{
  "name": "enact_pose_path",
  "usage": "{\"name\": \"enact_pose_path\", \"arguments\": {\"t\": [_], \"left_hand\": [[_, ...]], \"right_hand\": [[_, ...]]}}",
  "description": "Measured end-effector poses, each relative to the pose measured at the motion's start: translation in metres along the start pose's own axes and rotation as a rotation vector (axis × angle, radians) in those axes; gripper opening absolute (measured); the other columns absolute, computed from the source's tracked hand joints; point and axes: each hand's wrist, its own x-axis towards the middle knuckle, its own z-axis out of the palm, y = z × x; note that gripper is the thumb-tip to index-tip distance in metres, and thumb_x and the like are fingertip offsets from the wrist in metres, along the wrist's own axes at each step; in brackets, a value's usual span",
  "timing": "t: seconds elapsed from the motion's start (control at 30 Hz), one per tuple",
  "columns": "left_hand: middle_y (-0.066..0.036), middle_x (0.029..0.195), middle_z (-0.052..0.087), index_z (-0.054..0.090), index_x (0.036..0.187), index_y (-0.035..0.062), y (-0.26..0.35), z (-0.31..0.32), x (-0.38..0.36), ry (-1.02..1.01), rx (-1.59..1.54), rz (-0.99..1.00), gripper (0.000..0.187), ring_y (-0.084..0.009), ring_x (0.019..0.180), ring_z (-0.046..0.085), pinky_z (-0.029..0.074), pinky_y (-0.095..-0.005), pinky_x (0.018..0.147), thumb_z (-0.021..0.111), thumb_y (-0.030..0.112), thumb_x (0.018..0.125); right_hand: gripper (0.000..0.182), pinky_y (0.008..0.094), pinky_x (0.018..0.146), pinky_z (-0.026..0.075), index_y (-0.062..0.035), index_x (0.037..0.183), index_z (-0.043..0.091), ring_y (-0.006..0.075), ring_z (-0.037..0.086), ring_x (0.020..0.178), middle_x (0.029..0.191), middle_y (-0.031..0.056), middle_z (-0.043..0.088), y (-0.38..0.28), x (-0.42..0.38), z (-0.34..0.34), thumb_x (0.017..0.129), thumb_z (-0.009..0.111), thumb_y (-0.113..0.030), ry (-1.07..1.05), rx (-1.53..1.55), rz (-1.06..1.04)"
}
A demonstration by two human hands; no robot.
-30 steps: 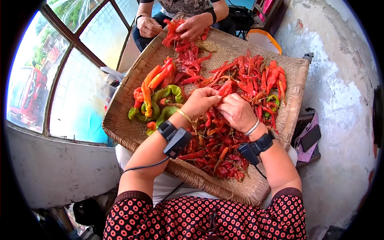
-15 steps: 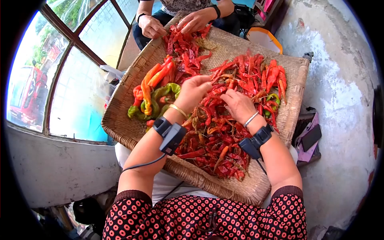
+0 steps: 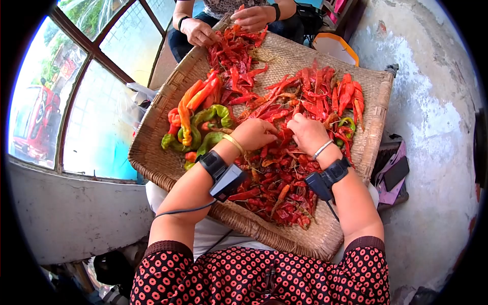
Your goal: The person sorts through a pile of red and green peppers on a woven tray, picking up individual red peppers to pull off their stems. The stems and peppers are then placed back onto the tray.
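A large woven tray bears a heap of dried red peppers. My left hand is over the middle of the heap, its fingers curled together among the peppers; what they hold is hidden. Just to its right, my right hand has its thumb and fingertips pinched, with something too small to make out between them. Left of my left hand lie fresh green peppers and orange-red ones. More red peppers are bunched at the right.
Across the tray, a co-worker's two hands handle red peppers at the far corner. A window is on the left, a rough wall on the right. A phone rests on a pink item beside the tray.
My left hand has moved down and slightly right, closer to the heap. My right hand has shifted slightly, its fingers now pinched. The co-worker's right-side hand has lifted a pepper.
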Motion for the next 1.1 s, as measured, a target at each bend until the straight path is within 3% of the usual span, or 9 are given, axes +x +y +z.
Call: {"name": "enact_pose_path", "arguments": {"t": [0.2,0.33,0.53,0.6,0.7,0.77,0.83,0.97,1.1], "left_hand": [[-0.013,0.081,0.064,0.066,0.091,0.008,0.005,-0.003,-0.003,-0.165,0.341,0.033,0.024,-0.0305,0.073,0.06,0.048,-0.0363,0.067,0.059,0.027,0.076],[-0.01,0.075,0.064,0.065,0.09,0.0037,0.019,-0.015,-0.007,0.111,0.085,-0.023,0.02,-0.0233,0.065,0.06,0.048,-0.0333,0.061,0.063,0.019,0.077],[-0.003,0.072,0.059,0.062,0.097,0.0028,0.03,-0.01,-0.002,0.348,-0.054,0.606,0.021,-0.0059,0.07,0.052,0.045,-0.0243,0.067,0.066,0.012,0.079],[-0.002,0.07,0.058,0.063,0.096,0.003,0.03,-0.009,-0.008,0.182,-0.174,0.423,0.019,-0.006,0.068,0.051,0.045,-0.0245,0.065,0.065,0.013,0.08],[0.005,0.06,0.053,0.065,0.086,0.0041,0.028,-0.018,-0.009,-0.025,-0.427,0.061,0.013,-0.0015,0.057,0.044,0.039,-0.0192,0.052,0.061,0.016,0.085],[0.007,0.062,0.052,0.063,0.088,0.0042,0.025,-0.03,-0.007,0.142,-0.511,-0.037,0.014,-0.0008,0.056,0.045,0.038,-0.0174,0.051,0.059,0.017,0.086],[0.005,0.068,0.053,0.058,0.096,0.0033,0.014,-0.036,0.002,0.508,-0.747,-0.053,0.016,-0.0034,0.055,0.049,0.04,-0.0187,0.051,0.057,0.017,0.088],[-0.004,0.081,0.06,0.054,0.108,-0.001,-0.012,-0.041,0.009,0.795,-0.513,-0.187,0.031,-0.0108,0.063,0.057,0.046,-0.0238,0.054,0.061,0.014,0.082],[-0.006,0.073,0.063,0.063,0.093,0.002,0.001,-0.027,-0.001,0.149,-0.119,-0.108,0.021,-0.0114,0.065,0.057,0.047,-0.0273,0.06,0.06,0.019,0.081]], "right_hand": [[0.013,0.0332,0.062,0.048,-0.0056,0.086,0.061,0.0239,0.059,0.069,0.079,0.0082,0.06,0.005,-0.002,-0.016,0.074,0.061,-0.006,0.193,0.273,0.047],[0.011,0.0205,0.059,0.045,0.0002,0.092,0.06,0.0055,0.055,0.062,0.083,0.0017,0.06,-0.01,-0.003,-0.034,0.082,0.057,-0.001,0.247,0.934,0.3],[0.009,0.0207,0.06,0.046,-0.0008,0.091,0.06,0.0072,0.056,0.063,0.079,0.001,0.06,-0.024,-0.007,-0.045,0.083,0.057,-0.003,0.168,1.387,0.275],[0.012,0.0209,0.062,0.046,-0.0003,0.095,0.059,0.0079,0.056,0.065,0.078,0.0011,0.059,-0.024,-0.008,-0.046,0.083,0.058,-0.003,0.155,1.556,0.248],[0.013,0.0202,0.064,0.046,0.001,0.096,0.059,0.0067,0.056,0.07,0.08,0.0011,0.058,-0.025,-0.006,-0.055,0.084,0.056,-0.002,0.175,1.542,0.286],[0.018,0.0245,0.067,0.048,-0.0024,0.1,0.059,0.013,0.059,0.074,0.083,0.0051,0.061,-0.016,-0.005,-0.039,0.082,0.058,-0.008,0.182,1.416,0.315],[0.026,0.0312,0.071,0.049,-0.0084,0.104,0.059,0.0231,0.061,0.079,0.089,0.0099,0.062,-0.009,-0.003,-0.032,0.079,0.06,-0.017,0.118,0.548,-0.046],[0.03,0.0381,0.07,0.048,-0.012,0.104,0.059,0.0294,0.059,0.08,0.086,0.0109,0.06,-0.028,-0.006,-0.021,0.077,0.062,-0.024,-0.173,0.256,-0.124],[0.026,0.0418,0.069,0.049,-0.0148,0.1,0.059,0.0309,0.059,0.082,0.088,0.0102,0.058,-0.037,-0.007,-0.013,0.078,0.059,-0.029,-0.215,0.203,-0.104]]}}
